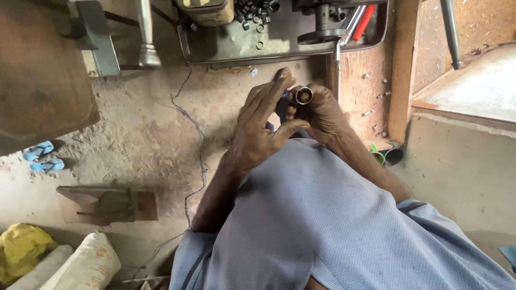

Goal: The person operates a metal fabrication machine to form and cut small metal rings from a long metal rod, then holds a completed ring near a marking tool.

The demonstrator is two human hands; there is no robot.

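Blue shirt cloth [333, 225] fills the bottom of the head view, and just above it both hands work close together over the dusty floor [150, 134]. Right hand [322, 110] is closed around a short metal sleeve [302, 95], open end up and showing a shiny rim. Left hand [263, 123] has long fingers spread and laid against the sleeve's side, thumb tucked under. That sleeve looks stiff, smooth and fairly weighty for its size, likely slippery if oily, so gripping the outer wall seems surest. Up top, a metal tray [226, 51] holds a heap of small dark rings [253, 12]. A green-rimmed cup [388, 156] sits by the wooden post [403, 70]; its contents cannot be made out.
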